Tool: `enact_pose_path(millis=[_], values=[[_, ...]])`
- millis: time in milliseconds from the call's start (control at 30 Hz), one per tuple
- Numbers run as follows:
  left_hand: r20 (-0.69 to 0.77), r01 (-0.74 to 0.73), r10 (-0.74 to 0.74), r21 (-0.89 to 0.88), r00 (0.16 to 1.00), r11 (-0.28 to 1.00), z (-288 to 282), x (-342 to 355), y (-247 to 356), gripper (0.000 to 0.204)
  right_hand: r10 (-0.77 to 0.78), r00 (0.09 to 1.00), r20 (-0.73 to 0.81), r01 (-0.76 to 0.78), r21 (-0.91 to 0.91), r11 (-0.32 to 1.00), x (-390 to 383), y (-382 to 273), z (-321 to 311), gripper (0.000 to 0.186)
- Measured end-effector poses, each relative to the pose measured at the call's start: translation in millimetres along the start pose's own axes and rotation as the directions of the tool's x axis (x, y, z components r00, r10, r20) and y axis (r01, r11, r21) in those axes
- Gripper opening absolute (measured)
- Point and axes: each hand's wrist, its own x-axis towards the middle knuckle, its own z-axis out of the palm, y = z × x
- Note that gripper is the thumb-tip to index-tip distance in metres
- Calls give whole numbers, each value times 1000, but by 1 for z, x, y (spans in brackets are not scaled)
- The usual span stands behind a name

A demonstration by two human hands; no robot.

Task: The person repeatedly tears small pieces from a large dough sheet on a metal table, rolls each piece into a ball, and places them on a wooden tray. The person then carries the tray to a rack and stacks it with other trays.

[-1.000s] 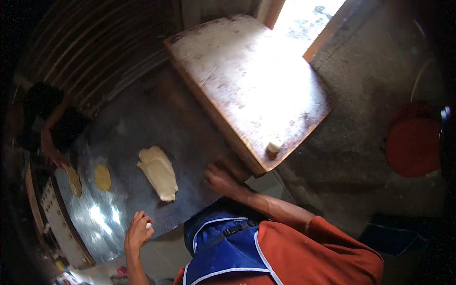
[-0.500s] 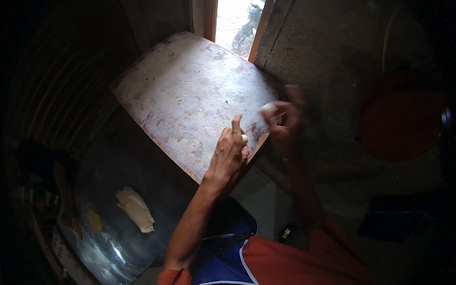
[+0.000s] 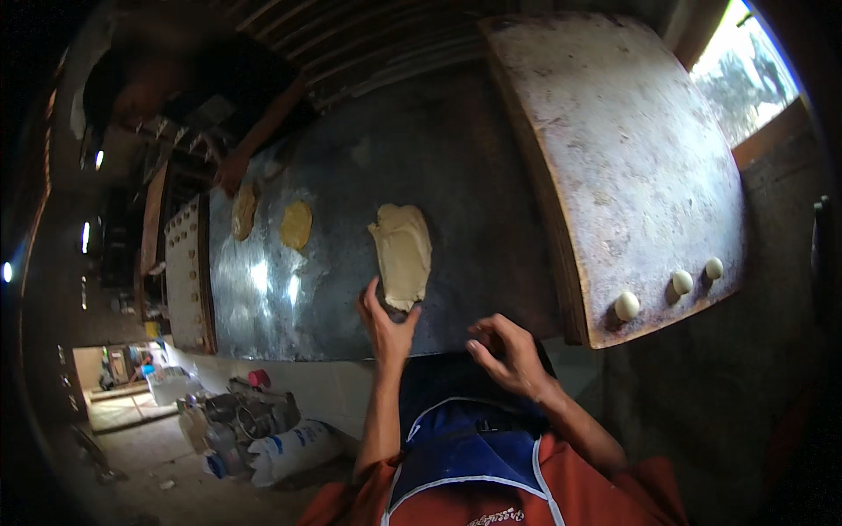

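Observation:
A long slab of pale dough (image 3: 403, 254) lies on the dark metal table. At its near end is my left hand (image 3: 388, 335), thumb and fingers spread to either side of the tip; whether they press on it is hard to tell. To the right, above the table's front edge, my right hand (image 3: 511, 358) hangs with loosely bent fingers apart and nothing visible in it. Three round dough balls (image 3: 626, 306) sit in a row along the near edge of a pale, floury board (image 3: 623, 158) on the right.
Left on the metal table (image 3: 474, 193) are a yellow flat lump (image 3: 296, 224) and a brownish dough piece (image 3: 245, 211), beside a co-worker's hand (image 3: 231, 172). Another board with small balls (image 3: 187, 280) stands at the far left. A white sack (image 3: 294, 451) and containers occupy the floor.
My view has swung left toward the dough slab. Both hands have left the board, where they held dough balls; three balls now rest there. My left hand has come to the slab.

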Motion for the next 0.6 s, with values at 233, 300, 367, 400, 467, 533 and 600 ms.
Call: enact_pose_path(millis=[233, 300, 367, 400, 467, 533, 600], values=[[314, -67, 153, -270, 937, 961, -16, 33, -46, 35, 449, 782, 431, -623, 523, 582, 102, 68, 112, 50], [172, -151, 173, -137, 970, 979, -26, 10, -21, 31, 478, 795, 373, -604, 557, 570, 108, 81, 133, 51], [303, 99, 33, -408, 952, 908, -56, -15, -24, 31, 472, 812, 343, -584, 499, 640, 110, 86, 141, 52], [391, 276, -84, -466, 917, 841, -68, -19, -31, 32, 588, 793, 160, -533, 649, 542, 110, 63, 159, 46], [598, 600, -247, -511, 762, 616, -81, -24, -46, 36, 408, 912, 47, -411, 121, 903, 106, 65, 149, 45], [693, 695, -276, -441, 666, 568, -32, -15, -75, 39, 292, 956, -18, -284, -291, 913, 93, 68, 145, 38], [852, 881, -235, -432, 468, 192, -3, 9, -53, 35, 230, 972, -38, -217, -513, 830, 71, 33, 141, 33]])
